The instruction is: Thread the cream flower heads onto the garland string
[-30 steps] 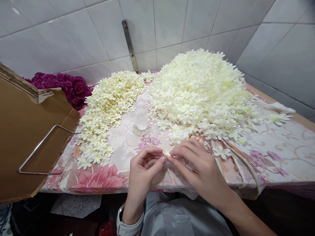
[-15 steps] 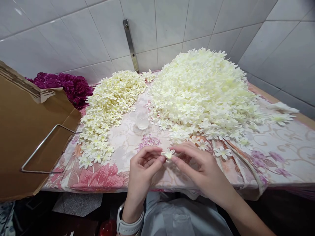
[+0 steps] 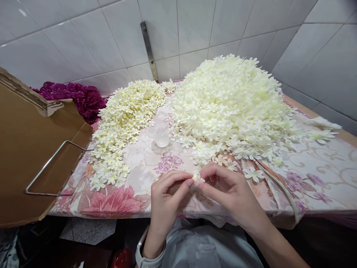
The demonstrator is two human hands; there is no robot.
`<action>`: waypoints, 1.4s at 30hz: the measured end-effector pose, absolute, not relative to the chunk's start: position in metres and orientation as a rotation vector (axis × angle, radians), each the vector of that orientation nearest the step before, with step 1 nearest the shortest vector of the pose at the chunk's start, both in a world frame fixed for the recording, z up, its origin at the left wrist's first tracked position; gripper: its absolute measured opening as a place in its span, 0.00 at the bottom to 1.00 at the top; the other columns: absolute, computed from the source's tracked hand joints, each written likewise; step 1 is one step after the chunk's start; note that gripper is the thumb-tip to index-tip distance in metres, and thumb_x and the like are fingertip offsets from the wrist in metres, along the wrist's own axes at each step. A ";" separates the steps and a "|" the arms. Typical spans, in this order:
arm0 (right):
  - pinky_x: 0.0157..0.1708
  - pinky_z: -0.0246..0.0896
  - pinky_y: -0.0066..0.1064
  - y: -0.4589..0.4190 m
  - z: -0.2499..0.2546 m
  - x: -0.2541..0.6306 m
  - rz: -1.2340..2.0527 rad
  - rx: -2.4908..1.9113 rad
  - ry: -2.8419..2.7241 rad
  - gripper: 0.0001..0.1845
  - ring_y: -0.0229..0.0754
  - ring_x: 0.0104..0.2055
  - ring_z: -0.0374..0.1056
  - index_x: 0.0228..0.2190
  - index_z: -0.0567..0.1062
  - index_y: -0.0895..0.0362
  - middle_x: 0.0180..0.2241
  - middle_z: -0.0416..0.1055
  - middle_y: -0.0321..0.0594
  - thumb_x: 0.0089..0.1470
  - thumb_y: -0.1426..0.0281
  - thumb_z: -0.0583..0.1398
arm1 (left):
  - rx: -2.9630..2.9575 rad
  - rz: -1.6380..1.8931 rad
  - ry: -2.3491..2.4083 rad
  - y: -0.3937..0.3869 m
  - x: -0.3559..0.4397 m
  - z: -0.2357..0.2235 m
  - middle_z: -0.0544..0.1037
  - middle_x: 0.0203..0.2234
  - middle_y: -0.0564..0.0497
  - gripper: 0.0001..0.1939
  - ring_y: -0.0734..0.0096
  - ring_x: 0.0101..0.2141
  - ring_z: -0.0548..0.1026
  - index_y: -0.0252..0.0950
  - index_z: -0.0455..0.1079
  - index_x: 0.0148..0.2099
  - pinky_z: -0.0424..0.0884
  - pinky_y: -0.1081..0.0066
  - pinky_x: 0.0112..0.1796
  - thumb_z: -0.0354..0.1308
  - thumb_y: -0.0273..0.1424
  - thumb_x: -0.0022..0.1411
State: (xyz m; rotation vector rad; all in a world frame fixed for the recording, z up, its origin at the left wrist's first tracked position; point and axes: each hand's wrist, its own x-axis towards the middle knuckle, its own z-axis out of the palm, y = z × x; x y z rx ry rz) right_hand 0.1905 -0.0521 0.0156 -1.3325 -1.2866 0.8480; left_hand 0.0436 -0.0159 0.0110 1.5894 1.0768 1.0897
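Between my two hands, over the front of the table, is one small white artificial flower [image 3: 198, 178]. My left hand [image 3: 171, 191] pinches its left side between thumb and fingertips. On the other side, the thumb and fingers of my right hand [image 3: 230, 188] grip the petals, hiding part of them. Behind my hands rises a large heap of loose white flowers [image 3: 231, 108]. A smaller, creamier pile of flowers [image 3: 128, 111] spreads to the left. One single flower [image 3: 253, 174] lies just right of my right hand.
A cardboard box [image 3: 36, 156] with a bent metal wire [image 3: 46, 165] stands at the left edge. Purple flowers [image 3: 75, 98] lie behind it. A small clear object [image 3: 161, 138] sits between the heaps on the floral tablecloth [image 3: 117, 201]. A tiled wall [image 3: 119, 33] closes the back.
Both hands have come closer together around the flower, which has shifted slightly right. My left hand has moved right, and the fingers now cover more of the petals.
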 end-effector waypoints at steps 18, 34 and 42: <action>0.31 0.60 0.33 -0.051 0.018 0.180 0.270 -1.391 -1.544 0.04 0.41 0.31 0.65 0.28 0.71 0.56 0.25 0.71 0.37 0.53 0.76 0.58 | 1.396 1.136 1.135 -0.016 0.047 0.011 0.80 0.26 0.54 0.02 0.72 0.29 0.76 0.37 0.77 0.30 0.71 0.77 0.32 0.63 0.27 0.54; 0.30 0.60 0.32 -0.051 0.018 0.181 0.324 -1.408 -1.515 0.05 0.40 0.30 0.65 0.26 0.70 0.56 0.24 0.70 0.36 0.50 0.76 0.59 | 1.432 1.154 1.143 -0.017 0.047 0.010 0.79 0.25 0.56 0.02 0.76 0.29 0.75 0.38 0.75 0.30 0.69 0.81 0.31 0.62 0.26 0.54; 0.28 0.57 0.28 -0.055 0.018 0.183 0.443 -1.376 -1.464 0.08 0.37 0.29 0.62 0.23 0.70 0.56 0.23 0.68 0.33 0.51 0.78 0.59 | 1.481 1.178 1.114 -0.016 0.046 0.009 0.78 0.24 0.57 0.03 0.78 0.28 0.74 0.38 0.75 0.29 0.68 0.83 0.31 0.62 0.26 0.54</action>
